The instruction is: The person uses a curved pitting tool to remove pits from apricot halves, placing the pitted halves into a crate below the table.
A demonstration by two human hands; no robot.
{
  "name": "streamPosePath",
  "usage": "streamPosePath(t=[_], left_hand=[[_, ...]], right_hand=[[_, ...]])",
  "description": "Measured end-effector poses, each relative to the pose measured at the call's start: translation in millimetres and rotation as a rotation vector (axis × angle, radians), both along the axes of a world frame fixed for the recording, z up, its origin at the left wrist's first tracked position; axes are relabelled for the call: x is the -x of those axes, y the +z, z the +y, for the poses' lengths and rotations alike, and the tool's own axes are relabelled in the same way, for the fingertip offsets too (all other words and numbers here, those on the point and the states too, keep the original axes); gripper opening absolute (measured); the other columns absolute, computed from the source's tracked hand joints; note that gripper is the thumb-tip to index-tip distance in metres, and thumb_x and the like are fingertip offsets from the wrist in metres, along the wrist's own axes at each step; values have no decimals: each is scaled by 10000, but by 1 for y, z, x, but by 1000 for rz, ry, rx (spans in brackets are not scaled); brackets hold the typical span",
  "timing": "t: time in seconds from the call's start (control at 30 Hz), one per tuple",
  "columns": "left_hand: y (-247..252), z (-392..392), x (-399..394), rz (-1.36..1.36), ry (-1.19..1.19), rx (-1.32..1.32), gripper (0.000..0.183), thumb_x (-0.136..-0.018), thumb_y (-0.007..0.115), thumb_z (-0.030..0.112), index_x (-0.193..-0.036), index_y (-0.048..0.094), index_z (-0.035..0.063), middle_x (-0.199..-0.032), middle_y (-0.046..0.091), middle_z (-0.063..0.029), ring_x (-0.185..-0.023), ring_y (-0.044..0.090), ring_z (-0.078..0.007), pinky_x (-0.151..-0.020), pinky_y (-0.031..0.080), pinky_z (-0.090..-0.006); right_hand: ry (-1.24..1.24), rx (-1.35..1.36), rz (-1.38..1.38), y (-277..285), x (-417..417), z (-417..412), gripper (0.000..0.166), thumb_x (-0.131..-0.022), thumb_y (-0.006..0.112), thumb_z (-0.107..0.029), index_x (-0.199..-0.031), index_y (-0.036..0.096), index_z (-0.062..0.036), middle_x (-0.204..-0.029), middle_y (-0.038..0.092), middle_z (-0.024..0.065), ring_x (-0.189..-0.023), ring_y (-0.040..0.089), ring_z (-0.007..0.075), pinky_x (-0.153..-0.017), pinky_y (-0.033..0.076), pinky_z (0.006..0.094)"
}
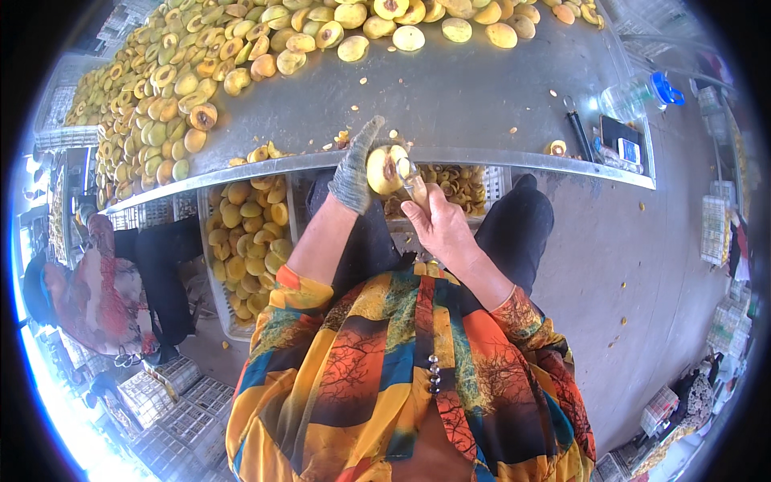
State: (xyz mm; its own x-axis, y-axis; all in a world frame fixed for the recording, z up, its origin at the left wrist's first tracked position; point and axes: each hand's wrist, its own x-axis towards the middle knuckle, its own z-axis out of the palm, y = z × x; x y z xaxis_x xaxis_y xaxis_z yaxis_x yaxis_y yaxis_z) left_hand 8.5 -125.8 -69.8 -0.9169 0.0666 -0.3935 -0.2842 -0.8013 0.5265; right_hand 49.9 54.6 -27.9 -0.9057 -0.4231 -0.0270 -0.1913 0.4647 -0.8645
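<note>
My left hand (354,175), in a grey knit glove, holds a halved yellow fruit (383,171), perhaps a peach, over the near edge of the metal table (458,96). Its brownish hollow faces my right side. My bare right hand (443,223) grips the handle of a small pitting tool (413,181), whose curved metal end touches the fruit at the hollow. Below the hands, a white crate (494,185) holds fruit scraps. A big heap of halved fruit (174,108) covers the far and left parts of the table.
A white crate (224,313) of fruit halves stands left of my legs. A co-worker (108,289) sits farther left. On the table's right lie a black-handled tool (578,134), a clear bottle with a blue cap (632,99) and a dark box (615,134). Fruit bits lie near the table edge.
</note>
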Motion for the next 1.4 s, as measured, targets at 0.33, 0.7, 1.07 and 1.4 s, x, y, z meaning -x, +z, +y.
streamPosePath(t=[0.33, 0.7, 1.07, 1.4], left_hand=[[-8, 30, -23, 68, 112, 355, 386, -823, 562, 368, -1056, 540, 61, -830, 603, -171, -653, 610, -312, -593, 525, -394], [23, 5, -14, 1204, -593, 1339, 329, -620, 699, 163, -909, 610, 33, -805, 607, -77, -764, 589, -270, -739, 464, -336], [40, 47, -36, 118, 149, 598, 324, -835, 580, 332, -922, 567, 20, -811, 608, -78, -685, 596, -175, -541, 494, -276], [34, 46, -30, -120, -37, 255, 239, -784, 645, 243, -831, 597, 14, -702, 615, -88, -604, 597, -190, -475, 466, -283]], right_hand=[[-11, -210, -1, 3, -17, -6, 288, -835, 547, -227, -872, 389, 10, -601, 553, 236, -603, 576, 406, -533, 479, 444], [301, -221, -197, 8, -26, 20, 261, -775, 515, -91, -973, 421, 52, -776, 560, 293, -757, 580, 410, -638, 477, 422], [25, 416, -885, 29, -25, -13, 119, -840, 466, -102, -878, 379, -31, -575, 439, 51, -387, 435, 116, -324, 376, 279], [-78, 564, -1208, 29, -34, -16, 81, -835, 446, -57, -842, 367, -72, -569, 383, 12, -387, 367, 82, -317, 333, 256]])
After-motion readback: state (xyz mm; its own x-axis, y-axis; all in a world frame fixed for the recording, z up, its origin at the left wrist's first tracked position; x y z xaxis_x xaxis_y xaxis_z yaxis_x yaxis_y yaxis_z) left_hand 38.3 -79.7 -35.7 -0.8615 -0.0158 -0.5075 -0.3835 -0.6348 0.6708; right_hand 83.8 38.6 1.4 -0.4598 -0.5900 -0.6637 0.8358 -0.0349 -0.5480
